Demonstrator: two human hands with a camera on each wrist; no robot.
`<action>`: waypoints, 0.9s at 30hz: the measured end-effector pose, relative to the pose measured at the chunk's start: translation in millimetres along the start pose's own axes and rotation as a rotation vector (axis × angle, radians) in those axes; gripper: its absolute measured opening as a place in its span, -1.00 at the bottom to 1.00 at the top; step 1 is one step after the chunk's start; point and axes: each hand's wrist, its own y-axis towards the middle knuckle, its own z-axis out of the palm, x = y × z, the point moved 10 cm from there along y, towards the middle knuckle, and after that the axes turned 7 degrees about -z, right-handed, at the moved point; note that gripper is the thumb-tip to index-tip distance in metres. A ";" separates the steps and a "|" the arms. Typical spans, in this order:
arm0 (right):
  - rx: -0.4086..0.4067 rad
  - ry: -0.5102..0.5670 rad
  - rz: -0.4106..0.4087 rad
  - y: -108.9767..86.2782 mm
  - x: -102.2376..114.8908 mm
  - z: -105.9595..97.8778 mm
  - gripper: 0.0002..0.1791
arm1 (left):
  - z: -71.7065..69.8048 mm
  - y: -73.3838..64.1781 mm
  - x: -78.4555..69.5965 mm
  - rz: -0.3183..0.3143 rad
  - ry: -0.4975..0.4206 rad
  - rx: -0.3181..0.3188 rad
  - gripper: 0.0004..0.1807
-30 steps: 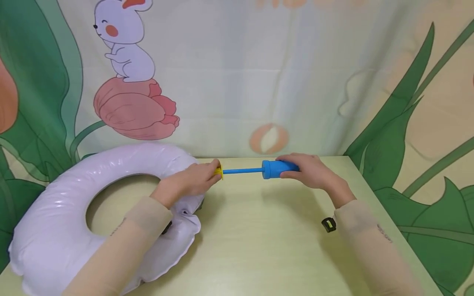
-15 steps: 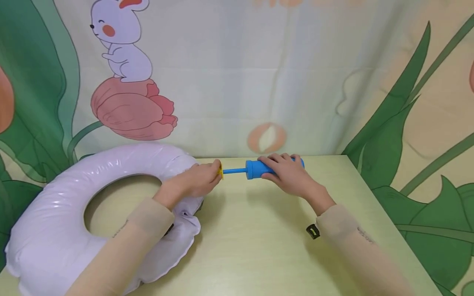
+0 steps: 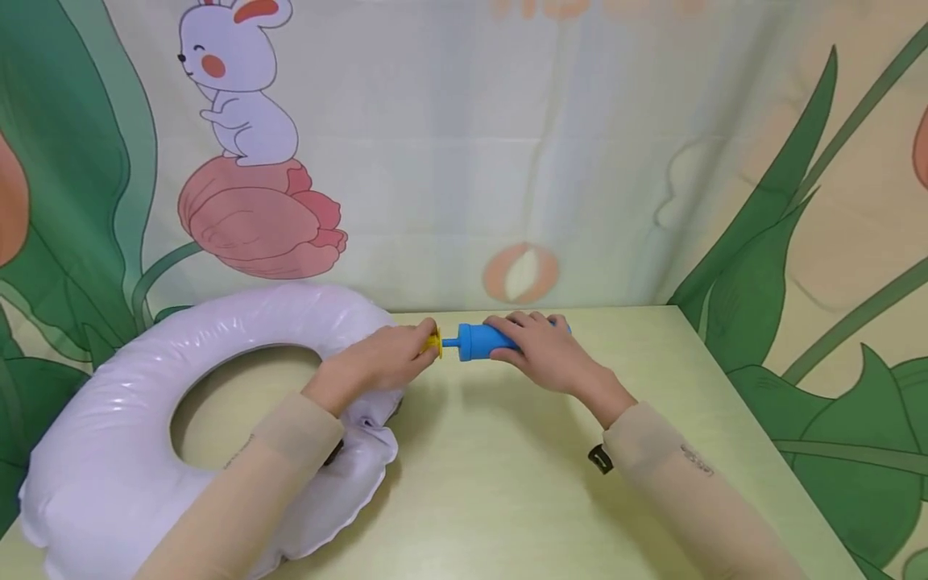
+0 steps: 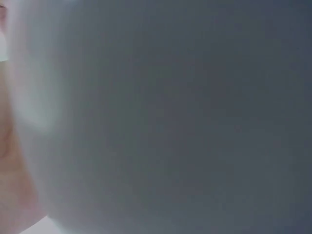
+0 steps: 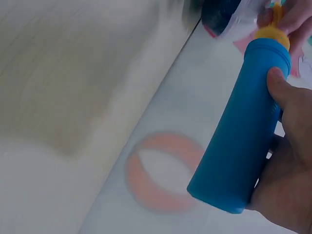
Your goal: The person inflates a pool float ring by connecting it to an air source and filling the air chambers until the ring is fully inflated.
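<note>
The right hand (image 3: 545, 352) slid the blue barrel (image 3: 480, 341) left, covering more rod (image 3: 450, 342).

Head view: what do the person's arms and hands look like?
The left sleeve and right sleeve are long and beige, each with a small, unreadable dark marking. A small black piece shows by the right cuff. The left hand and right hand are ungloved.

Inflatable ring (image 3: 109, 435): on the left part of the table (image 3: 507, 483), toward its left edge
Hand pump (image 3: 473, 342): right of the ring, over the table near its back edge
Handle (image 3: 433, 344): at the pump's left end, in the left hand (image 3: 391, 358)
Barrel (image 3: 487, 342): right of the handle, in the right hand (image 3: 542, 350)
Curtain (image 3: 413, 145): behind the back edge
</note>
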 end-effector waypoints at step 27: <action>-0.065 -0.071 -0.026 -4.2 -7.9 -27.3 -0.42 | -8.0 -4.2 10.6 0.006 -0.073 -0.004 -0.88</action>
